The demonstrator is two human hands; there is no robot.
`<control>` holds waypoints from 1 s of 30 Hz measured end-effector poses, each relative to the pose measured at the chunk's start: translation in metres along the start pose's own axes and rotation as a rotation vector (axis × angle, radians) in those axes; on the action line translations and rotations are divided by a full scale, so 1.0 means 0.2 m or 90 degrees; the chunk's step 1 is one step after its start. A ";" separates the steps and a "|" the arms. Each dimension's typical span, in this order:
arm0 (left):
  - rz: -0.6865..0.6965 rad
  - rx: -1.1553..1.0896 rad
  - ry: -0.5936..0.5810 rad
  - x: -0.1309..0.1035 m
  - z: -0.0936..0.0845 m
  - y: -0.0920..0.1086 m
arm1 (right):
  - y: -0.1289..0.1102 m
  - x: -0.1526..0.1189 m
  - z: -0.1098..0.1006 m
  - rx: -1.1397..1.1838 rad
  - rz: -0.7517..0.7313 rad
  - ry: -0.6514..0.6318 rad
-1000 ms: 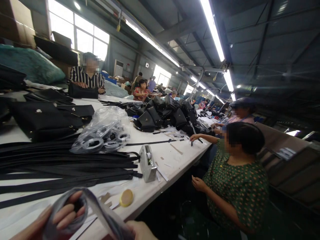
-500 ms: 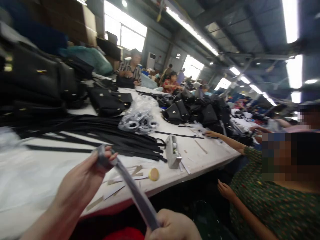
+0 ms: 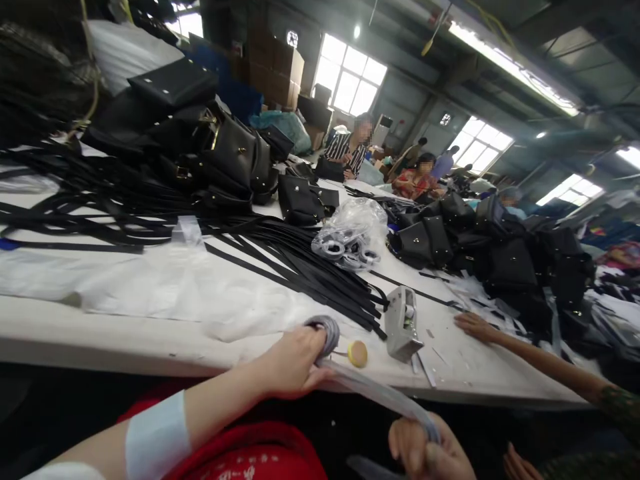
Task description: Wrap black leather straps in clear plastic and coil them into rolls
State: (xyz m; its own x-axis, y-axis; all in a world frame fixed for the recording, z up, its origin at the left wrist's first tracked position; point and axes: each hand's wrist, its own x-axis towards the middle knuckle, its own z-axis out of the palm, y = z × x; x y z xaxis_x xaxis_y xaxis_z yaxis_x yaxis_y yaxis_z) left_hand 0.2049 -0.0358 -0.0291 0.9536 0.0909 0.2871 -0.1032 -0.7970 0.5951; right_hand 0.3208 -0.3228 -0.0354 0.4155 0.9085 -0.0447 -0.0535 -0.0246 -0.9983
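My left hand (image 3: pixel 295 363) is closed around a coil of grey strip (image 3: pixel 329 335), just above the table's front edge. From the coil a length of translucent grey strip (image 3: pixel 385 392) runs down to the right. Lower right, my right hand (image 3: pixel 433 450) grips this strip between thumb and fingers, and a loose end hangs below it. Close to the coil, a round yellow-rimmed disc (image 3: pixel 357 354) stands on the table. A grey tape dispenser (image 3: pixel 403 327) is to its right.
Black straps (image 3: pixel 280 250) lie across the white table (image 3: pixel 240 353). Behind them are black handbags (image 3: pixel 230 157) and a clear plastic bag of grey rings (image 3: pixel 350 233). A co-worker's hand (image 3: pixel 475 327) rests on the table at right. Other people work farther back.
My view has swung left, so the table scene sits farther right. My left hand has come down to the table edge with the coil; my right hand has moved right, still gripping the strip.
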 end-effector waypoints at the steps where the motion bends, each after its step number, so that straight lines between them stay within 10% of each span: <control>1: -0.002 0.009 -0.073 -0.02 0.00 0.02 | 0.00 0.00 -0.04 -0.015 -0.008 0.074; 5: -0.148 -0.241 -0.295 -0.02 -0.05 0.07 | 0.07 0.06 -0.15 -0.197 0.136 0.206; 13: -0.242 -0.857 -0.543 -0.05 -0.01 -0.02 | 0.33 0.16 -0.04 -0.389 0.204 0.113; 19: -0.347 -1.127 -0.185 0.02 -0.06 0.00 | 0.39 0.20 0.04 -0.278 0.199 0.185; 23: -0.287 -1.176 0.083 0.15 -0.11 0.02 | 0.28 0.24 0.23 -0.259 0.168 0.084; 27: -0.194 -0.796 0.197 0.18 0.00 0.07 | 0.09 0.28 0.42 -0.131 0.192 -0.141; 30: -0.126 -0.372 0.144 0.11 0.12 0.10 | -0.01 0.30 0.41 0.036 0.114 -0.149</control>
State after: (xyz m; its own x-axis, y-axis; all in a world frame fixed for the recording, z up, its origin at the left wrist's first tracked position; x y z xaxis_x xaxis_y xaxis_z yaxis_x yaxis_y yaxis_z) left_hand 0.2301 -0.0645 -0.0298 0.8939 0.3767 0.2430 -0.1295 -0.3020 0.9445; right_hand 0.2708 -0.2342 -0.0328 0.1753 0.9634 -0.2030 -0.1601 -0.1756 -0.9714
